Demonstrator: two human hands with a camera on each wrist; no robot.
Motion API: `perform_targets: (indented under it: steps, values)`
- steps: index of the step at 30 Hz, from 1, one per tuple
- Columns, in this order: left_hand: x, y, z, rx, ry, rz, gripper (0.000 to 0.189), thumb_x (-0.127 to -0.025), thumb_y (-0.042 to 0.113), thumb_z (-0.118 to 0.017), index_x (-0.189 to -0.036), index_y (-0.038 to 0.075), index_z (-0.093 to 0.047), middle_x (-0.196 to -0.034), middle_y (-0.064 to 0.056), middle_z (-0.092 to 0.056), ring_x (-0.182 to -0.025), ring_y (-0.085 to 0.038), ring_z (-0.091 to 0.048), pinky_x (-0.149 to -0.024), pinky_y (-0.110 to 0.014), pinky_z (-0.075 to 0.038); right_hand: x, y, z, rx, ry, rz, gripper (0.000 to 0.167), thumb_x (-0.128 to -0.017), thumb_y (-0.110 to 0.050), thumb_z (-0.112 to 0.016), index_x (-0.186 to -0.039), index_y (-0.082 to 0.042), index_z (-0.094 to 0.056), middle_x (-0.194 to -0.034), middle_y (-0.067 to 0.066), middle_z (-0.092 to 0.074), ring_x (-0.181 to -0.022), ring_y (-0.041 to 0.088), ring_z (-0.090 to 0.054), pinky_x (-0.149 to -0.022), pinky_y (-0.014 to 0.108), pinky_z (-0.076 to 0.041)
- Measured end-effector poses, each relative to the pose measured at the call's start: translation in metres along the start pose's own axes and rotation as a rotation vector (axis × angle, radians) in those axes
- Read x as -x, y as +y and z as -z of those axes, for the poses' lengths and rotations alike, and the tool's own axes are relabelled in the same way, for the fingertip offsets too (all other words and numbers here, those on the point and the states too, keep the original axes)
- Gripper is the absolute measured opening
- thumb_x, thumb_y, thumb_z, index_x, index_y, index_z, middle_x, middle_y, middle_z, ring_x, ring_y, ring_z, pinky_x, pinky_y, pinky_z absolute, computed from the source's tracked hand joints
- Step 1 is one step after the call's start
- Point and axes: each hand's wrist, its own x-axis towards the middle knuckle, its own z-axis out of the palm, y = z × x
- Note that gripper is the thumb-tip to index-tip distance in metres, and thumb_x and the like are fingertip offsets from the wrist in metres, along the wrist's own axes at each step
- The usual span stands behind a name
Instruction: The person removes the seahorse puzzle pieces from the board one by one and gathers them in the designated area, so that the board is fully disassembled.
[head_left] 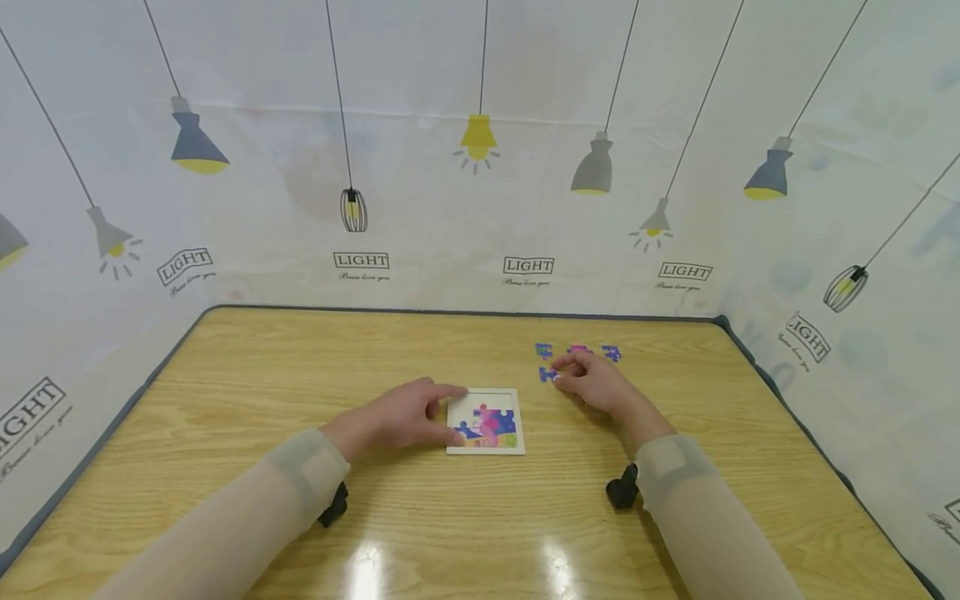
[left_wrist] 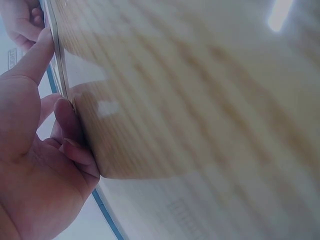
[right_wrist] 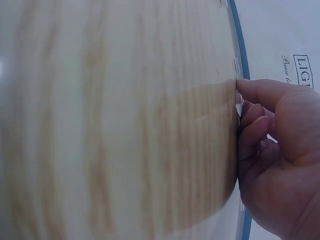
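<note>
A square white puzzle tray (head_left: 521, 421) lies on the table, with a partly assembled picture (head_left: 491, 427) of a pink seahorse on blue in its lower and right part. My left hand (head_left: 401, 414) rests at the tray's left side, the straight index finger on the top left corner and the thumb pressing the lower left edge. To the right of the tray, my right hand (head_left: 597, 385) pinches a blue puzzle piece (head_left: 547, 375) at the table surface, its fingertips covering part of it. In the right wrist view a pale sliver (right_wrist: 239, 107) shows between thumb and fingers.
Beyond the right hand lie a blue-green piece (head_left: 543, 350), a pink piece (head_left: 577, 347) partly behind the fingers, and a blue piece (head_left: 612, 353). The glossy wooden table (head_left: 285, 358) ends at a dark edge against a lamp-printed wall covering (head_left: 420, 167).
</note>
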Motion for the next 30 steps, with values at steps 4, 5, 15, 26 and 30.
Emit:
perform_targets:
  steps: [4, 5, 15, 26, 30]
  values:
    - [0.0002, 0.0005, 0.0001, -0.001, 0.003, -0.002, 0.080, -0.094, 0.052, -0.086, -0.164, 0.028, -0.054, -0.101, -0.005, -0.055, -0.091, -0.019, -0.050, -0.081, -0.036, -0.040, 0.0004, 0.0006, 0.0002, -0.002, 0.003, 0.008, 0.034, -0.106, -0.021, -0.071, -0.137, -0.007, -0.071, -0.121, 0.014, -0.069, -0.109, 0.026, -0.060, -0.089, 0.033, -0.046]
    - [0.0002, 0.0004, 0.0001, -0.002, 0.004, -0.002, 0.080, -0.094, 0.052, -0.086, -0.164, 0.028, -0.054, -0.101, -0.005, -0.055, -0.091, -0.019, -0.050, -0.081, -0.036, -0.040, 0.0004, 0.0007, 0.0003, 0.000, 0.003, 0.011, 0.034, -0.106, -0.021, -0.071, -0.137, -0.007, -0.071, -0.121, 0.014, -0.069, -0.109, 0.026, -0.061, -0.090, 0.033, -0.046]
    - [0.0016, -0.0001, -0.0001, -0.013, 0.007, -0.005, 0.079, -0.095, 0.051, -0.086, -0.164, 0.027, -0.055, -0.101, -0.005, -0.055, -0.091, -0.019, -0.050, -0.080, -0.036, -0.040, 0.0001, 0.0020, -0.0001, -0.018, -0.015, 0.007, 0.033, -0.108, -0.021, -0.070, -0.138, -0.007, -0.070, -0.124, 0.015, -0.069, -0.107, 0.025, -0.061, -0.086, 0.032, -0.048]
    - [0.0030, 0.0010, 0.0014, -0.008, 0.003, -0.013, 0.080, -0.095, 0.052, -0.085, -0.164, 0.026, -0.054, -0.101, -0.005, -0.055, -0.091, -0.019, -0.049, -0.080, -0.036, -0.039, 0.0006, 0.0012, 0.0005, 0.003, -0.006, 0.020, 0.034, -0.107, -0.021, -0.070, -0.138, -0.007, -0.070, -0.120, 0.014, -0.067, -0.104, 0.025, -0.060, -0.084, 0.032, -0.048]
    - [0.0021, 0.0003, 0.0009, -0.013, 0.004, -0.014, 0.080, -0.095, 0.053, -0.085, -0.164, 0.026, -0.054, -0.102, -0.005, -0.055, -0.090, -0.019, -0.050, -0.080, -0.036, -0.039, 0.0012, 0.0019, 0.0004, -0.022, 0.003, 0.015, 0.036, -0.107, -0.021, -0.072, -0.140, -0.007, -0.070, -0.120, 0.014, -0.066, -0.104, 0.024, -0.059, -0.082, 0.031, -0.049]
